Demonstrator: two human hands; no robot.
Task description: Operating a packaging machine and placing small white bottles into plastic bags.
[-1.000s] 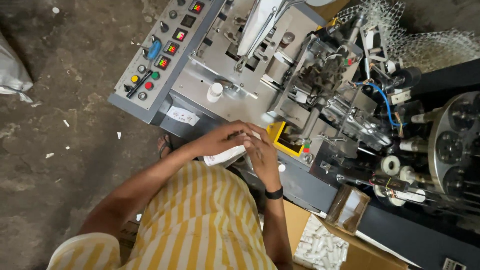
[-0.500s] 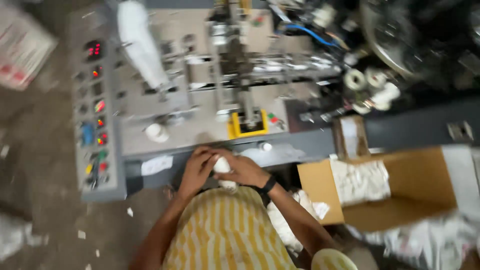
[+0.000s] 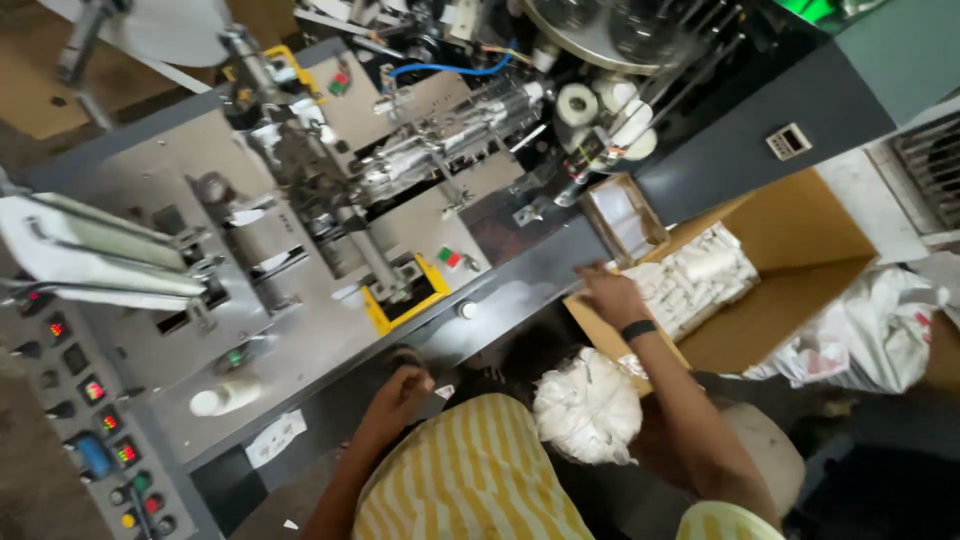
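Observation:
My right hand (image 3: 608,293), with a black band on its wrist, reaches out to the near corner of an open cardboard box (image 3: 800,250). Its fingers are spread and I see nothing in them. Rows of white paper cups (image 3: 700,280) lie inside the box. My left hand (image 3: 402,385) is curled into a fist at the dark front edge of the grey machine (image 3: 300,300), with nothing visible in it. A bagged bundle of white cups (image 3: 588,408) rests on my lap beside my yellow striped shirt (image 3: 470,480).
The machine carries a yellow-framed slot (image 3: 405,300), a control panel with lit buttons (image 3: 95,420) at the left, a white bottle (image 3: 225,398) and paper rolls (image 3: 578,103). A crumpled white plastic bag (image 3: 870,335) lies right of the box.
My hands were together on a white stack in front of the machine. They have parted: the right went out to the cardboard box, the left stayed by the machine edge. The view swung right.

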